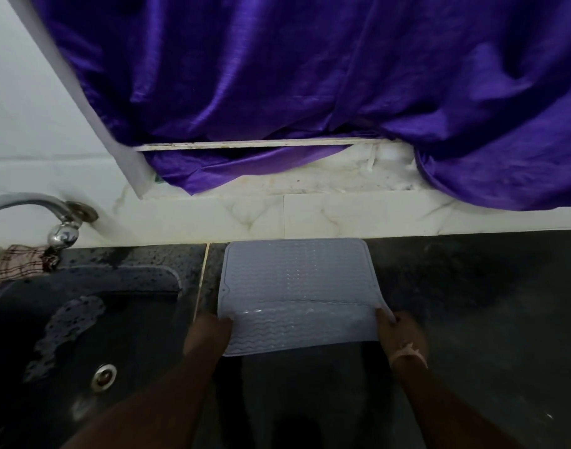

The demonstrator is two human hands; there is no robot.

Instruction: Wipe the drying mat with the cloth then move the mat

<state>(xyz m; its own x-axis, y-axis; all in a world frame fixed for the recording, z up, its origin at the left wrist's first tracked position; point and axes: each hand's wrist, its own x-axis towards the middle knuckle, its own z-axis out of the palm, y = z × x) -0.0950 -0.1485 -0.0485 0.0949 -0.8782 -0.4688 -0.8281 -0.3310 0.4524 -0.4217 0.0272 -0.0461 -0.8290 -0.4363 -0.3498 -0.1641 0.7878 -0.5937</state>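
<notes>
A pale grey ribbed drying mat (pixel 294 280) lies on the dark counter (pixel 472 303) against the tiled wall, its near part lifted and bent up off the counter edge. My left hand (pixel 209 335) grips the mat's near left corner. My right hand (pixel 400 335) pinches the near right corner, thumb on top. A checked cloth (pixel 15 264) lies bunched at the far left behind the sink, under the tap.
A dark sink (pixel 83 335) with a metal drain (pixel 104 375) sits left of the mat. A chrome tap (pixel 51 212) juts from the wall above it. A purple curtain (pixel 310 76) hangs over the window ledge behind.
</notes>
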